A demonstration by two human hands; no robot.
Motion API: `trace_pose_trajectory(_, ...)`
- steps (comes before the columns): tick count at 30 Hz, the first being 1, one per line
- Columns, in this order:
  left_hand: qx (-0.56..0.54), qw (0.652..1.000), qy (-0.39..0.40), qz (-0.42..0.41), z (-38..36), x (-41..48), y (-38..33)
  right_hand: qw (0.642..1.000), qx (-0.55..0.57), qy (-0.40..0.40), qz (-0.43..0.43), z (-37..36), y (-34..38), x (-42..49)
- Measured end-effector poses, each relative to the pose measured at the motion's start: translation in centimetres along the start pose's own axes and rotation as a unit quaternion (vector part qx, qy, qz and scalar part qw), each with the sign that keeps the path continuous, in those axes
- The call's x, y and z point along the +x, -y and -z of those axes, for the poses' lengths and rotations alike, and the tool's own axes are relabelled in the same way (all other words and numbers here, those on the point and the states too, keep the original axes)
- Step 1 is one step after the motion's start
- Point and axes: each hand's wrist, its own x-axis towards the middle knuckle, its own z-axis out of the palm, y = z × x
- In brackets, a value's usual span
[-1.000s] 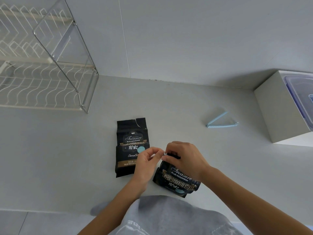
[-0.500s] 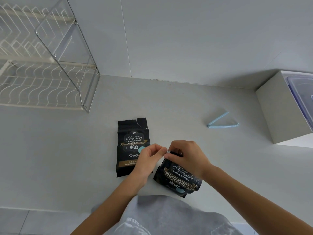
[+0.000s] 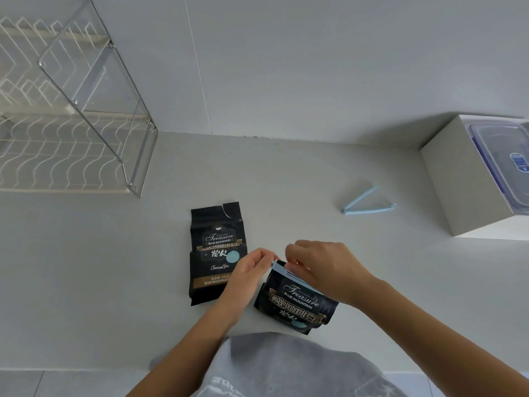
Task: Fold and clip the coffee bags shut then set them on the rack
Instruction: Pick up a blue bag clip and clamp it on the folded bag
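wire rack (image 3: pixel 71 156) far left, nothing on it | open coffee bag (image 3: pixel 216 253) lying flat | my left hand (image 3: pixel 249 275) pinching blue clip (image 3: pixel 282 272) end | right hand (image 3: pixel 323 270) pressing clip onto folded bag (image 3: pixel 294 305) | spare clip (image 3: pixel 366 203) off right
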Motion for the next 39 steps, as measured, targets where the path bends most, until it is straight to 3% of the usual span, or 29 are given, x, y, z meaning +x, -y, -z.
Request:
trace_pose_trajectory(5, -0.042, 0.998, -0.006, 0.051, -1.0, -0.7, 0.7, 0.993, -0.064, 0.063, 0.081, 0.4, 0.9, 1.4)
trace_pose_trajectory(9, -0.016, 0.999, -0.022, 0.039, -0.9, -1.0, 0.8, 0.986, -0.07, 0.087, 0.12, 0.0, 1.1, 2.4)
trace_pose_trajectory(16, 0.008, 0.998, -0.058, -0.008, -1.4, -0.9, 0.8, 0.984, -0.046, 0.026, 0.173, 0.7, 1.3, 1.5)
trace_pose_trajectory(21, 0.039, 0.997, -0.065, -0.025, -1.2, -1.1, 0.8, 0.989, -0.04, -0.001, 0.142, 0.3, 1.2, 1.1)
trace_pose_trajectory(27, 0.055, 0.997, -0.037, -0.048, -1.7, -0.8, 0.4, 0.997, -0.035, 0.031, 0.065, -0.5, 0.8, 0.8)
trace_pose_trajectory(33, 0.047, 0.998, -0.03, -0.029, -1.7, -0.8, -0.1, 0.995, -0.042, 0.031, 0.086, -1.2, 1.1, 1.3)
trace_pose_trajectory(39, 0.017, 0.996, -0.079, -0.042, -1.2, -1.1, 0.0, 0.993, -0.024, 0.008, 0.113, -0.9, 1.3, 2.0)
